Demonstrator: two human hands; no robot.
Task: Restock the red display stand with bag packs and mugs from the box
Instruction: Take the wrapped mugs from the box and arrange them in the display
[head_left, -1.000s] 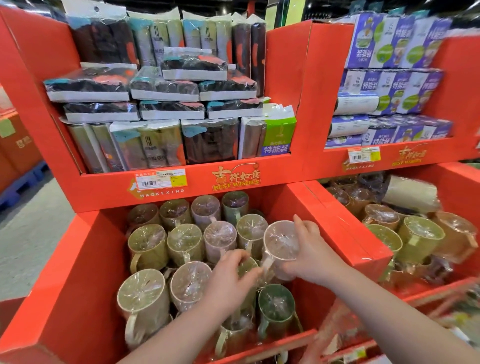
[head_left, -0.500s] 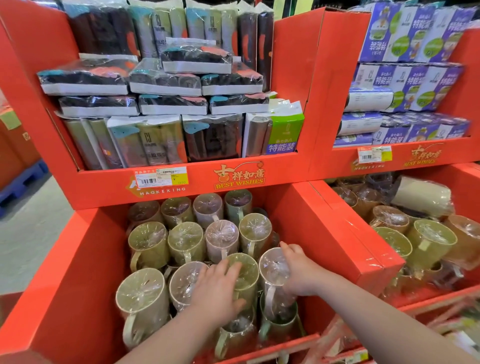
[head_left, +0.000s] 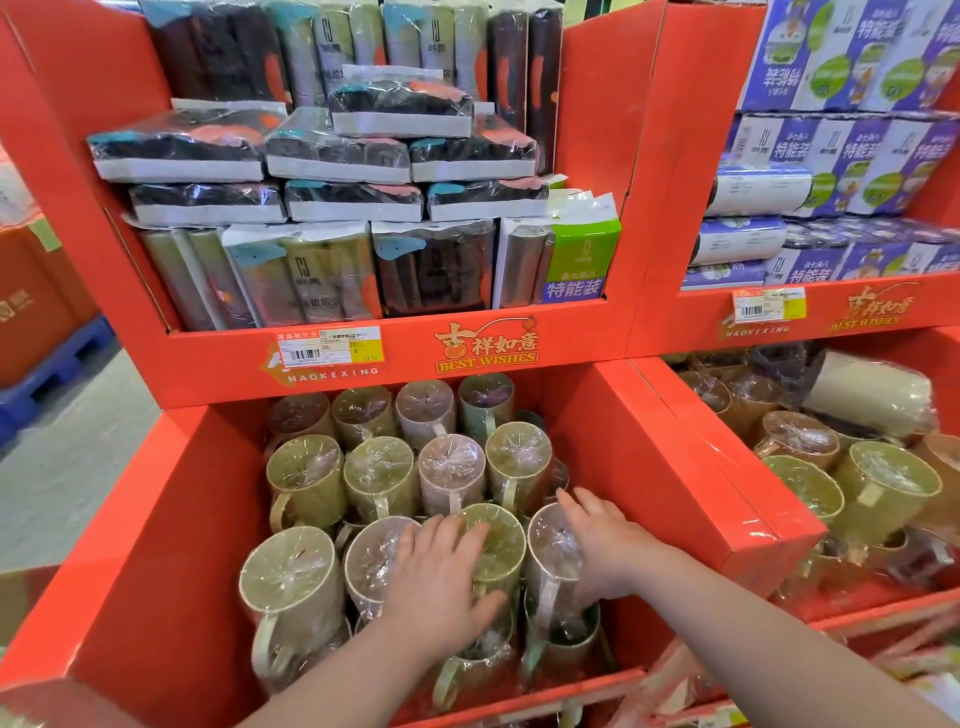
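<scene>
The red display stand (head_left: 613, 332) has a lower bin (head_left: 670, 467) packed with plastic-wrapped mugs standing upright. My left hand (head_left: 441, 577) lies spread over the top of a green mug (head_left: 501, 543) in the front row, thumb at its near side. My right hand (head_left: 605, 545) rests with straight fingers against the right side of a pale mug (head_left: 550, 545), which stands on a dark green mug (head_left: 563, 644) at the bin's front right. Bag packs (head_left: 332, 156) fill the shelf above, some stacked flat and some upright. No box is in view.
A second red bin (head_left: 878, 603) on the right holds loosely piled mugs and a cream roll (head_left: 867, 392). Purple bag packs (head_left: 841, 150) fill the shelf above it. Grey floor and a blue pallet (head_left: 47, 374) lie to the left.
My right hand has lowered the pale mug into the front right of the bin and its fingers have straightened. My left hand has moved onto the green mug's top.
</scene>
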